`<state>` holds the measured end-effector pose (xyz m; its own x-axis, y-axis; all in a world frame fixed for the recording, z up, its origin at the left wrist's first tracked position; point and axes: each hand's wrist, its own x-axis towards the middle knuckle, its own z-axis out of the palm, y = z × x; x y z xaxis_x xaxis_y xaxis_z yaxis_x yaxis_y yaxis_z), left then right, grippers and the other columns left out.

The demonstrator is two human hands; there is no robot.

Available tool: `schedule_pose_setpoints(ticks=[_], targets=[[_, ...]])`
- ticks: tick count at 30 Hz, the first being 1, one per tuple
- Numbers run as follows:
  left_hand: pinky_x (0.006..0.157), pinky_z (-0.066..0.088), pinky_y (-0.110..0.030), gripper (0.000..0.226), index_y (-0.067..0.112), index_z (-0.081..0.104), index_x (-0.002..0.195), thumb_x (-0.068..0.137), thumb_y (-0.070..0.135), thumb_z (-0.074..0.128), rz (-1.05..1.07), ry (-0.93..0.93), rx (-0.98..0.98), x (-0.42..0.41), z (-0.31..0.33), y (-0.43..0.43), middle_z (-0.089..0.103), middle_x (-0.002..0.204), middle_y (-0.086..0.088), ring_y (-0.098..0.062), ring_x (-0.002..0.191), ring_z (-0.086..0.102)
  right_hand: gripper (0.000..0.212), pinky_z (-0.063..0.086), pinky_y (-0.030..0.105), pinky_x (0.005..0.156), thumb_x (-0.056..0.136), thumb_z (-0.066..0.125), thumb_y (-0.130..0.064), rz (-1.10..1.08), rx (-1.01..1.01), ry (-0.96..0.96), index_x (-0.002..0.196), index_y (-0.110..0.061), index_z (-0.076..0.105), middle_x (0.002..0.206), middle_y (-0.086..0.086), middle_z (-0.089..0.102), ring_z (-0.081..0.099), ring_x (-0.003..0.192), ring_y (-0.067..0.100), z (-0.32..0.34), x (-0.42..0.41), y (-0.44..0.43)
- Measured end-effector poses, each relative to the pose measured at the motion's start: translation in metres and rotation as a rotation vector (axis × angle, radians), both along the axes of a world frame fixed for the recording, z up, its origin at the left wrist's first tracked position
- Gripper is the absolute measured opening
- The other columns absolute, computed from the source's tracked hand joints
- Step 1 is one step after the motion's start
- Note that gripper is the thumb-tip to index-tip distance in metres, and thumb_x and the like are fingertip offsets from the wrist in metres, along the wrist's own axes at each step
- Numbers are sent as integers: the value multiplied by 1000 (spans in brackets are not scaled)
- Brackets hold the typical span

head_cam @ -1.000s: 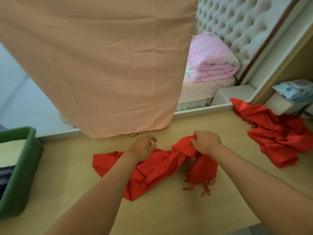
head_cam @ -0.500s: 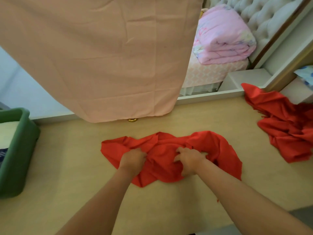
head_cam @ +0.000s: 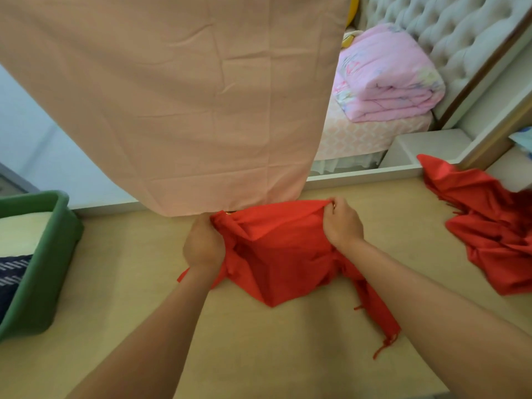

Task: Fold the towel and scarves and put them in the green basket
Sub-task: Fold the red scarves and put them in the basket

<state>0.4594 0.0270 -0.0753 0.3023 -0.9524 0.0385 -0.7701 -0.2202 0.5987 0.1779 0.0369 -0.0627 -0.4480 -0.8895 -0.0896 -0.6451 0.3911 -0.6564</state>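
A large peach fabric sheet (head_cam: 172, 96) is hung past the far edge of the pale beige worktop (head_cam: 259, 355). A green plastic basket (head_cam: 57, 254) is parked at the left edge, likely kept in reach for drop-off; a cream folded towel (head_cam: 26, 231) is seen inside. A crumpled red fabric scarf (head_cam: 489, 234) is left waiting at the right edge. A second red fringed scarf (head_cam: 282, 254) is held up mid-worktop near the far edge. Its top hem is bunched in the gripping left hand (head_cam: 204, 249) and pinched by the right hand (head_cam: 342, 223), probably to pull it flat before folding.
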Motion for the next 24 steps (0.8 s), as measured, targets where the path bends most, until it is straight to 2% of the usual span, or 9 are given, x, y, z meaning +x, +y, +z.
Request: schedule_pose_setpoints(ticks=[3, 6, 9, 11, 13, 15, 19, 21, 24], targets=[[81, 46, -44, 47, 22, 52, 131, 85, 12, 52, -168, -237, 183, -12, -2, 8, 51, 130, -10, -39, 101, 62, 20, 41, 35, 75, 97, 45, -29, -5, -102, -114, 94, -21, 63, 96, 5, 68, 61, 96, 30, 23, 2, -21], [88, 48, -39, 68, 29, 40, 146, 83, 34, 65, -520, -163, 31, -45, 4, 15, 42, 149, 0, -29, 119, 56, 28, 37, 33, 67, 92, 58, -33, 267, -126, -227, 66, -24, 54, 67, -10, 56, 55, 73, 14, 33, 19, -26], [89, 49, -35, 71, 33, 37, 147, 84, 45, 67, -673, -28, -23, -78, 18, 12, 54, 141, 7, -17, 119, 53, 30, 43, 35, 64, 72, 67, -46, 445, -140, -275, 67, -20, 51, 64, -7, 55, 49, 63, 7, 34, 39, -19], [80, 48, -36, 39, 27, 56, 130, 91, 32, 60, -597, 13, -66, -84, 23, 3, 67, 116, 0, -24, 107, 60, 32, 47, 32, 67, 61, 69, -48, 492, -123, -245, 75, -24, 54, 71, -10, 60, 55, 67, 6, 31, 40, -18], [81, 49, -39, 21, 19, 65, 111, 96, 25, 51, -526, -11, -120, -78, 28, -6, 69, 105, -4, -29, 101, 62, 37, 51, 31, 76, 63, 73, -44, 534, -48, -134, 96, -32, 61, 90, -12, 68, 65, 84, 11, 28, 31, -17], [83, 47, -39, 21, 16, 63, 101, 99, 24, 44, -510, 20, -155, -67, 33, -11, 67, 99, -5, -27, 96, 61, 36, 49, 31, 78, 76, 69, -41, 578, 61, 130, 110, -33, 64, 105, -3, 71, 66, 99, 24, 26, 21, -15], [76, 39, -34, 21, 11, 55, 88, 98, 17, 38, -436, 172, -331, -50, 54, -7, 59, 84, -4, -21, 80, 53, 25, 50, 35, 81, 86, 56, -38, 415, 228, 491, 99, -23, 72, 104, 7, 71, 66, 102, 32, 15, 11, -11], [72, 36, -32, 21, 14, 54, 88, 98, 18, 36, -280, 210, -410, -37, 64, -5, 57, 83, -1, -19, 78, 51, 27, 49, 35, 84, 86, 54, -36, 326, 287, 499, 99, -23, 73, 107, 6, 69, 63, 106, 33, 15, 10, -7], [72, 41, -38, 20, 14, 55, 92, 100, 18, 38, -55, 92, -363, -9, 64, -6, 61, 89, -7, -27, 85, 56, 27, 47, 34, 83, 86, 53, -36, 268, 287, 434, 101, -24, 72, 109, 5, 70, 63, 108, 32, 25, 18, -3]])
